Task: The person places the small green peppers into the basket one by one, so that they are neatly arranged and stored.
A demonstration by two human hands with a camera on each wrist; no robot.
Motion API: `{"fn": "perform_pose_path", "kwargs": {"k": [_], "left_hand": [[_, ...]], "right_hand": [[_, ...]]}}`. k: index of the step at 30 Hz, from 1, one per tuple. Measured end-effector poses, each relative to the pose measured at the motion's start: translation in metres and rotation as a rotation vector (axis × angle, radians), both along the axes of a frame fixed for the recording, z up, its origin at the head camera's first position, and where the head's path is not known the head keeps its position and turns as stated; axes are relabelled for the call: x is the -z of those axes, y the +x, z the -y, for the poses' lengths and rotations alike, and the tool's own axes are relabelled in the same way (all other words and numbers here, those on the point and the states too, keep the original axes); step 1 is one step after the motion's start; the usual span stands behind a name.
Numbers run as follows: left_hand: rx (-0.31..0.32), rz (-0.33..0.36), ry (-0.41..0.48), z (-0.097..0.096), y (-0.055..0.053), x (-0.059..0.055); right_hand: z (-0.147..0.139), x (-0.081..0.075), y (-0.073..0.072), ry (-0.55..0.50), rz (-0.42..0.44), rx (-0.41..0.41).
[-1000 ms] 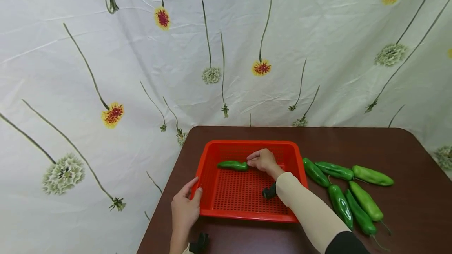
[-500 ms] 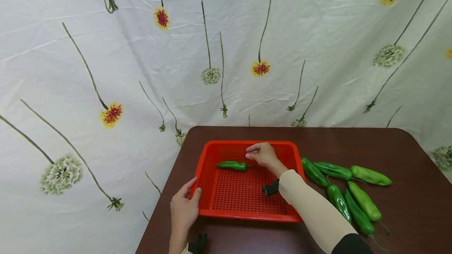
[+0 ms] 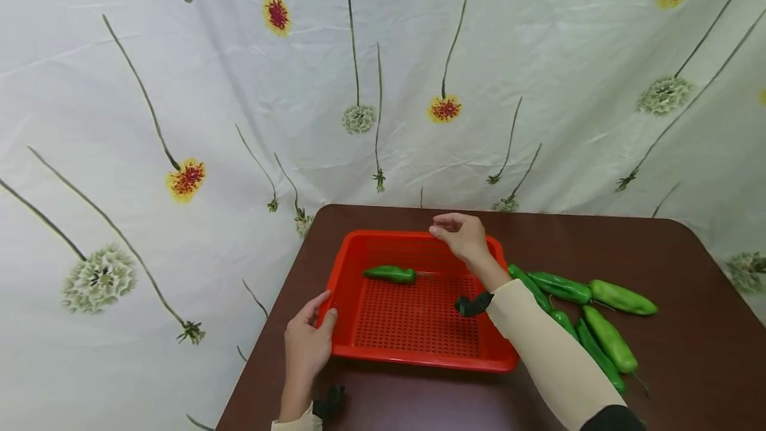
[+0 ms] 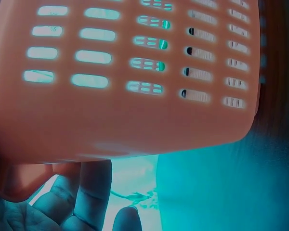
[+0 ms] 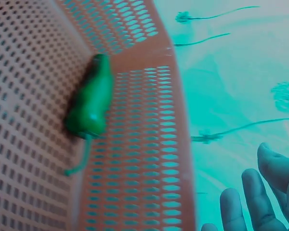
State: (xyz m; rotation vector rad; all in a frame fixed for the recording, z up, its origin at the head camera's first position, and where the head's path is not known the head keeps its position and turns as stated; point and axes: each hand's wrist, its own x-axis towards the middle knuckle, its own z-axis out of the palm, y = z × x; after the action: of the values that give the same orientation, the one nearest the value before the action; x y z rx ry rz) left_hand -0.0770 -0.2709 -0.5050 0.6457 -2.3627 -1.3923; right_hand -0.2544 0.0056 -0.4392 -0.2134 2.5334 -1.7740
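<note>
A red plastic basket (image 3: 419,355) with a perforated floor stands on the table. Inside it, towards the back left, lies one green chili pepper (image 3: 389,275), its stem pointing right. My left hand (image 3: 308,341) holds the basket's left rim near the front corner; the left wrist view has its fingers (image 4: 94,192) reaching behind the rim. My right hand (image 3: 467,238) is raised over the back rim, apart from the pepper, with nothing in it. In the right wrist view its fingers (image 5: 255,197) are spread apart outside the basket wall.
To the right of the basket, several more green peppers (image 3: 622,296) lie on the dark brown table (image 3: 688,331), some partly hidden by the right sleeve (image 3: 544,344). A white cloth (image 3: 287,85) with a flower print hangs behind the table.
My right hand has let go of the pepper, then risen and drawn back to the right over the basket's back rim. The pepper stays in the basket. My left hand keeps its place.
</note>
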Motion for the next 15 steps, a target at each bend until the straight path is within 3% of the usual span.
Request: {"fn": "perform_pose_path", "kwargs": {"k": [7, 15], "left_hand": [[0.005, -0.010, -0.009, 0.000, 0.001, -0.002], [0.010, -0.008, -0.012, -0.003, 0.001, -0.003]], "right_hand": [[-0.019, -0.029, 0.001, -0.040, -0.069, 0.066], [-0.042, -0.046, 0.010, 0.114, -0.279, 0.182]]}}
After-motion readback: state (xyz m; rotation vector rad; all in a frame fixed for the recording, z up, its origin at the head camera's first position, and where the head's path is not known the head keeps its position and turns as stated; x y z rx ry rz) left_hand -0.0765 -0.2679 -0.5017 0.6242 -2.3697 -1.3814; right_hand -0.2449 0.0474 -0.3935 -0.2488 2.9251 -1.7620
